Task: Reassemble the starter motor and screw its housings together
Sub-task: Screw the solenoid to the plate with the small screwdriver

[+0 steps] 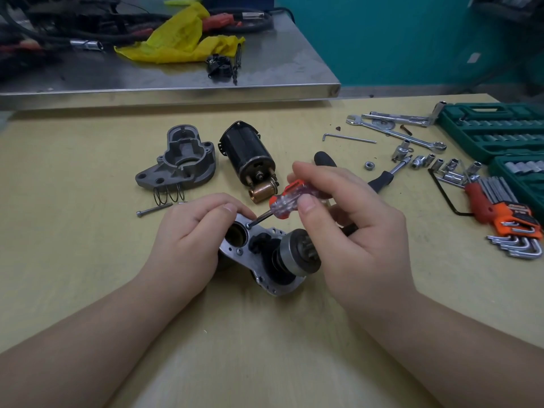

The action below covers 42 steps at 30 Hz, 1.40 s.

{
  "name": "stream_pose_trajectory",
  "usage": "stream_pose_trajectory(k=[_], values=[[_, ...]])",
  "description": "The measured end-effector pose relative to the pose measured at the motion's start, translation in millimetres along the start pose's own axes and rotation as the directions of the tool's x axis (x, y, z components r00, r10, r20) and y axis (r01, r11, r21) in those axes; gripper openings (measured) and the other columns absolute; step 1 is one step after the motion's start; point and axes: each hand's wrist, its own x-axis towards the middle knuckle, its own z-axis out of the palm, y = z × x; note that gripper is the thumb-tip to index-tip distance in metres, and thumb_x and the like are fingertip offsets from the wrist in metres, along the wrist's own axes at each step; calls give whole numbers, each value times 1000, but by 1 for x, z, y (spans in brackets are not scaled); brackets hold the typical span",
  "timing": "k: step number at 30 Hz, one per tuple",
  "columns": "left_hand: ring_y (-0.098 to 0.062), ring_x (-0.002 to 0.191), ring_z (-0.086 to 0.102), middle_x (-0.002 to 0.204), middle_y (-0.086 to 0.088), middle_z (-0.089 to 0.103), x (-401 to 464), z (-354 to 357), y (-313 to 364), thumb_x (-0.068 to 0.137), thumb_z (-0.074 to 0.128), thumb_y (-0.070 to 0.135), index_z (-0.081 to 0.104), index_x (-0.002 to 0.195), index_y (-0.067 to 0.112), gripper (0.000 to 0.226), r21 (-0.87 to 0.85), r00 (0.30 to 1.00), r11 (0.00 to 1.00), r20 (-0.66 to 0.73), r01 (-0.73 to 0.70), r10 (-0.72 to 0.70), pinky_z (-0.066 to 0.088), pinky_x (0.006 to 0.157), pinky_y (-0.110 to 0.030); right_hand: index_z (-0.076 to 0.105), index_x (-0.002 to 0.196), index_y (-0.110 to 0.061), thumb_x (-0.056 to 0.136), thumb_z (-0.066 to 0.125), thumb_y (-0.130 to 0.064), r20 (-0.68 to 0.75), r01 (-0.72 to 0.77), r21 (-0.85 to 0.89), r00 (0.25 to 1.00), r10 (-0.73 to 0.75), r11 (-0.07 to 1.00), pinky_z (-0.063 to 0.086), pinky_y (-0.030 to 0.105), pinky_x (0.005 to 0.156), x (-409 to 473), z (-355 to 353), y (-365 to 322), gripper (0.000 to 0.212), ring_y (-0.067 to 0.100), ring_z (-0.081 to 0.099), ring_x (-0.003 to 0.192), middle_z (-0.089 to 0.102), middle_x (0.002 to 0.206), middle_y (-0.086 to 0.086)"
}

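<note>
My left hand (192, 240) grips the silver motor housing plate (259, 260) lying on the yellow table. My right hand (344, 219) pinches a small screwdriver (287, 200) with a clear and orange handle; its tip sits on a screw (248, 225) in the plate's upper corner. A pinion gear assembly (297, 254) sticks out of the plate on the right. Farther back stand a grey cast nose housing (179, 160) and the black motor body (248, 154), with a copper plunger (262, 192) in front of it.
Springs (169, 195) and a long bolt (153, 209) lie left of my left hand. Wrenches, sockets, a ratchet (382, 178), hex keys (512, 228) and green socket cases (494, 128) fill the right. A steel bench (176, 83) with cables and a yellow rag sits behind.
</note>
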Motion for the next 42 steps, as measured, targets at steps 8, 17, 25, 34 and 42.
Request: stream_pose_trajectory(k=[8, 17, 25, 34, 42], values=[[-11, 90, 72, 87, 7, 79, 0, 0, 1, 94, 46, 23, 79, 84, 33, 36, 10, 1000, 1000, 3, -18, 18, 52, 74, -20, 74, 120, -29, 98, 71, -16, -3, 20, -42, 1000, -20, 999, 53, 27, 69, 0, 0, -1, 25, 18, 69, 103, 73, 108, -13], [-14, 90, 72, 87, 5, 78, 1, 0, -1, 93, 46, 29, 79, 83, 33, 34, 2, 1000, 1000, 7, -12, 12, 53, 73, -25, 73, 119, -31, 98, 73, -16, -3, 15, -41, 1000, -15, 999, 50, 19, 73, 2, 0, 0, 26, 17, 68, 100, 72, 101, -12], [-11, 87, 72, 86, 6, 78, 0, 0, -2, 93, 47, 30, 79, 83, 34, 33, -9, 1000, 1000, 2, -11, 11, 51, 72, -20, 72, 126, -23, 100, 67, -6, 18, 55, -28, 998, -54, 998, 49, 14, 77, 2, -1, 0, 32, 9, 69, 108, 73, 113, -12], [-9, 85, 71, 83, 8, 77, -1, 0, 3, 94, 48, 25, 79, 82, 35, 35, -11, 1000, 1000, -5, 2, -3, 50, 71, -19, 73, 128, -19, 100, 68, -7, 25, 41, -12, 999, -40, 999, 51, 16, 78, 1, -1, 1, 31, 17, 69, 114, 74, 115, -11], [-12, 87, 71, 85, 6, 77, 0, 0, 1, 94, 47, 25, 79, 82, 34, 35, -4, 1000, 1000, -6, 3, -3, 51, 72, -22, 73, 121, -33, 98, 73, -15, 19, 21, -45, 1000, -21, 999, 54, 25, 74, 3, -1, -2, 29, 19, 68, 100, 74, 103, -14]])
